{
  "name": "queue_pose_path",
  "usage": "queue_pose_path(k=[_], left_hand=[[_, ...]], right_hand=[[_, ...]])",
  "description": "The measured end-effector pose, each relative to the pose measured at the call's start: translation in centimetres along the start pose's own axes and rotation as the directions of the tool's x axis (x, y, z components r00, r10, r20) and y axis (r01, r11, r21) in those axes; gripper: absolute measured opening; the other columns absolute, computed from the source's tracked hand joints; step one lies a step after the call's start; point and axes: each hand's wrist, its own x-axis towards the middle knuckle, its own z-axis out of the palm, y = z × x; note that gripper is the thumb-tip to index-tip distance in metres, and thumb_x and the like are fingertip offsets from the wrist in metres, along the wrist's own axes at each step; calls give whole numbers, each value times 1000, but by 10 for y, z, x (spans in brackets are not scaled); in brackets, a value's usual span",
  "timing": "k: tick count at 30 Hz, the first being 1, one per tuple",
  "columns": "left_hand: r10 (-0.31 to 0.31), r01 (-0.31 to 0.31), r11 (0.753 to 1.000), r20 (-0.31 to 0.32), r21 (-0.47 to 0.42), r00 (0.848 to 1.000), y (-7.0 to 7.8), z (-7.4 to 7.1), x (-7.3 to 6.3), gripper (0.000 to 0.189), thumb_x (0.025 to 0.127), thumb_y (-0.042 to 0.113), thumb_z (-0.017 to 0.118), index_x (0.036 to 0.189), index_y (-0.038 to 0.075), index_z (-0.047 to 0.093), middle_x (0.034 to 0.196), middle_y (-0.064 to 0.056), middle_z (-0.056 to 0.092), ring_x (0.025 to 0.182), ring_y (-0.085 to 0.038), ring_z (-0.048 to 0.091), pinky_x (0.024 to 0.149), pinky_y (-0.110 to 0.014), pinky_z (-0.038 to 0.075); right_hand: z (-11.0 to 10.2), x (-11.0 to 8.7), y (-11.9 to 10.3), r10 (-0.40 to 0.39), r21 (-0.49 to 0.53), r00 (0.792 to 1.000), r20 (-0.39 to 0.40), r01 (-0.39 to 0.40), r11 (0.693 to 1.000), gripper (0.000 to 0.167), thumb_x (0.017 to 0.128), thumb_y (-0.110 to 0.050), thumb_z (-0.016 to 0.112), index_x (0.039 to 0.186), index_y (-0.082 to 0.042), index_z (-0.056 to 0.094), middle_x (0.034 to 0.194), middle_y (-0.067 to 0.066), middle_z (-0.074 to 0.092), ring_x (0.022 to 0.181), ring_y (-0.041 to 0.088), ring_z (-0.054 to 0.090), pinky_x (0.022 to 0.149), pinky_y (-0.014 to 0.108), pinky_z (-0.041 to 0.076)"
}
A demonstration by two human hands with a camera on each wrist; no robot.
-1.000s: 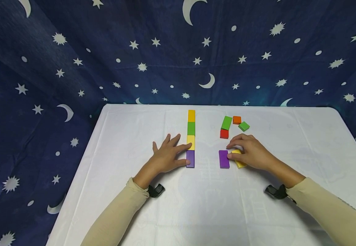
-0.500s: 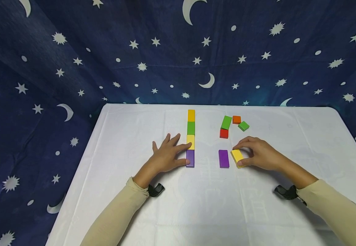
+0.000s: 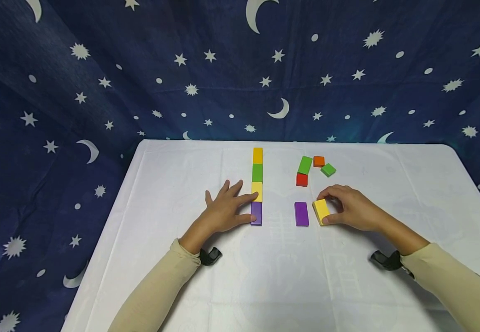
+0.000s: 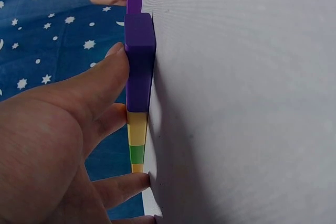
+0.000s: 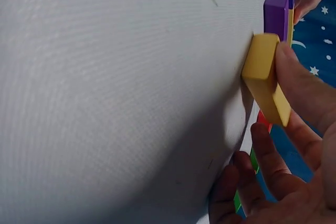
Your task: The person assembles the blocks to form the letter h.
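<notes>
A straight row of blocks runs away from me at mid-table: a purple block (image 3: 256, 214) nearest, then a yellow block (image 3: 257, 188), a green block (image 3: 257, 173) and an orange-yellow block (image 3: 258, 156). My left hand (image 3: 223, 210) rests on it with spread fingers, thumb on the purple block and index fingertip on the yellow one. To the right, a second purple block (image 3: 301, 214) lies by itself. Just beyond it my right hand (image 3: 354, 207) pinches another yellow block (image 5: 262, 66) between thumb and fingers; this block stands slightly turned, apart from the purple one.
Behind the right hand lie a long green block (image 3: 305, 165) touching a red block (image 3: 301, 180), an orange block (image 3: 319, 161) and a small green block (image 3: 328, 170). A white cloth covers the table (image 3: 289, 281); a starry dark curtain (image 3: 223, 69) hangs behind.
My right hand has moved right from beside the lone purple block and now pinches the yellow block, which has shifted slightly right. The left hand has stayed put.
</notes>
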Motion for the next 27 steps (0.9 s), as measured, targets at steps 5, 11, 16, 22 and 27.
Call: queue_pose_path(k=[5,11,16,22,27], left_hand=[[5,-5,1000,-1,1,1000,0,0,0,67,89,58,72,150,42,49,171,-6,23,159,-41,9,109,-85,2],[8,-8,1000,-2,2,1000,-1,1,0,67,89,58,71,151,42,49,171,-7,23,159,-42,9,109,-86,2],[14,-14,1000,-7,-2,1000,-1,1,1,66,90,58,71,150,42,50,171,-7,23,159,-43,9,108,-86,2],[10,-10,1000,-6,4,1000,-1,2,1,66,90,58,71,150,43,49,171,-7,23,159,-42,9,109,-86,2],[11,-11,1000,-5,3,1000,-1,2,1,66,90,58,71,150,42,50,171,-7,23,159,-42,9,109,-86,2]], right_hand=[[-2,0,0,30,84,999,-25,-28,996,43,80,-20,89,115,-18,63,94,1,61,88,19,56,75,26,51],[-3,3,-5,169,291,984,-60,-145,946,38,89,-24,81,121,-17,62,109,8,63,93,23,62,74,23,55],[-3,9,-13,284,469,956,-71,-219,856,43,95,-30,75,131,-15,57,121,12,54,94,22,64,77,27,60],[-1,18,-20,319,587,944,-79,-215,781,49,95,-28,74,138,-10,55,127,12,51,96,11,65,81,24,60],[2,27,-25,311,652,948,-71,-191,734,49,96,-19,73,140,-5,54,124,12,51,94,8,63,81,21,59]])
